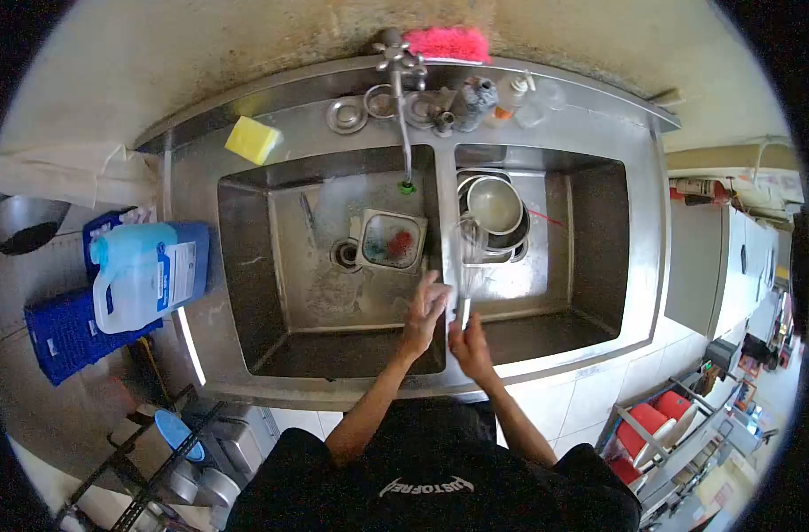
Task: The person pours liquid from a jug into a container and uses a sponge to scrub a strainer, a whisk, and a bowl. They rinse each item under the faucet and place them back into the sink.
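Over the divider between two steel basins, my right hand (470,348) is closed round the handle of a whisk-like utensil (465,297), whose wire-like end points away from me above the right basin. My left hand (425,315) is just left of it, fingers apart, with nothing visible in it. A square metal container (392,240) with something red inside lies in the left basin (324,306), beside the drain. Metal bowls (495,206) are stacked in the right basin (542,310). The faucet (404,133) hangs over the left basin.
A yellow sponge (253,140) lies at the back left. On the left stands a large blue jug (147,275) near blue cloths (63,332). Bottles (473,102) and a pink fluffy brush (449,44) are at the back. Red items (644,433) sit on a rack at the lower right.
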Tool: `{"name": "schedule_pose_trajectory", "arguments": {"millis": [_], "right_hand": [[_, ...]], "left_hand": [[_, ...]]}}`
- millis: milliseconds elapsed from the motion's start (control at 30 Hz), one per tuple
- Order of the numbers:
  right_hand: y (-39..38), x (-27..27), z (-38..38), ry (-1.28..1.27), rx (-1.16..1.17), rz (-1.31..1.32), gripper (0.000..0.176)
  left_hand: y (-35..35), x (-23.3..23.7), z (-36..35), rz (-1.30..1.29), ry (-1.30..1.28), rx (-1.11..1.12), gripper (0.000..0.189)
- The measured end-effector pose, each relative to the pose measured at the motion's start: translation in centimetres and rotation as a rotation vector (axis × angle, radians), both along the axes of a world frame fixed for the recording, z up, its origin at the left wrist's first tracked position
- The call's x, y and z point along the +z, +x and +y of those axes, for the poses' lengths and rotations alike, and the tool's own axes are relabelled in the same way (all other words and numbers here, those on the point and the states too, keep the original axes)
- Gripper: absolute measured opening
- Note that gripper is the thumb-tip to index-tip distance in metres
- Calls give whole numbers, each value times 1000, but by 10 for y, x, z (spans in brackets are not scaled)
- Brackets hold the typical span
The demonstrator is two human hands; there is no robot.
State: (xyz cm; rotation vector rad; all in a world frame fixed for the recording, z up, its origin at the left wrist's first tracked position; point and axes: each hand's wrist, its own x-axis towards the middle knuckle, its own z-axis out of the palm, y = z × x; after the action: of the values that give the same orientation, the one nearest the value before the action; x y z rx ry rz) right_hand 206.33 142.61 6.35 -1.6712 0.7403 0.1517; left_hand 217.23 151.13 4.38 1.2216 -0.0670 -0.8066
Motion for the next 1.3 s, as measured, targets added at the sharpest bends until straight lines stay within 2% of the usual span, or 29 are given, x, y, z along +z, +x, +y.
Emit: {"name": "schedule_pose_trajectory", "arguments": {"millis": [33, 67, 133, 200, 233, 267, 300, 333, 367, 467, 500, 533, 567, 633, 700, 733, 767, 800, 833, 900, 967, 1033, 1067, 1100, 1167, 1200, 1300], "right_hand": [[8, 14, 15, 26, 54, 86, 40], [20, 13, 31, -29, 149, -25, 45], [46, 28, 51, -4, 295, -7, 45], [62, 21, 61, 28, 536, 25, 39], [77, 18, 63, -158, 662, -145, 36], [95, 15, 64, -147, 774, -41, 34], [119, 20, 67, -138, 889, 63, 35], [144, 26, 68, -213, 899, 34, 33], [167, 19, 74, -307, 719, -85, 29], [261, -7, 84, -500, 384, -383, 23], [295, 5, 89, -580, 405, -326, 33], [332, -5, 96, -587, 381, -439, 47], [371, -17, 102, -712, 415, -550, 56], [442, -33, 125, -881, 347, -557, 62], [495, -48, 143, -1064, 337, -583, 63], [509, -56, 152, -1056, 316, -558, 63], [520, -65, 158, -1083, 403, -443, 64], [523, -72, 162, -1107, 495, -325, 65], [515, -80, 168, -1105, 491, -297, 65], [486, -86, 184, -1130, 619, -351, 63], [418, -102, 188, -914, 499, -438, 57], [340, -145, 171, -777, 313, -476, 49], [300, -198, 154, -664, 208, -381, 51], [261, -213, 146, -726, -21, -352, 51], [209, -264, 120, -1099, -91, 48, 51], [191, -295, 110, -1084, -102, 64, 51], [200, -317, 84, -921, 28, 375, 45]], "left_hand": [[-6, -30, 16, 7, -4, 9, 47], [-14, -68, 38, -153, 122, -81, 43], [25, -16, 53, 144, -40, -86, 43], [47, 9, 81, 294, -22, 17, 42], [58, 15, 96, 371, -18, 68, 40], [68, 10, 114, 357, -23, 93, 40], [71, 1, 135, 365, 88, 62, 38], [72, -8, 156, 381, 202, 31, 37], [75, -16, 175, 378, 204, 56, 37], [80, -34, 220, 374, 197, -66, 39], [81, -38, 232, 429, 240, -112, 41], [83, -39, 244, 486, 287, -162, 43], [85, -37, 252, 483, 299, -173, 43], [88, -29, 257, 637, 381, -78, 46], [98, -25, 266, 653, 443, -95, 43], [97, -31, 275, 674, 378, -58, 39], [95, -35, 284, 699, 308, -21, 35], [100, -30, 288, 690, 207, 21, 26], [101, -31, 297, 708, 211, 2, 26], [109, -38, 313, 728, 259, 9, 19], [117, -43, 324, 745, 272, -27, 16], [128, -46, 329, 764, 319, -34, 19], [128, -57, 334, 799, 335, -48, 23], [130, -61, 332, 807, 337, -48, 23], [140, -67, 326, 762, 336, -63, 28], [151, -56, 313, 729, 358, -102, 38], [162, -57, 291, 725, 294, -146, 43]]}}
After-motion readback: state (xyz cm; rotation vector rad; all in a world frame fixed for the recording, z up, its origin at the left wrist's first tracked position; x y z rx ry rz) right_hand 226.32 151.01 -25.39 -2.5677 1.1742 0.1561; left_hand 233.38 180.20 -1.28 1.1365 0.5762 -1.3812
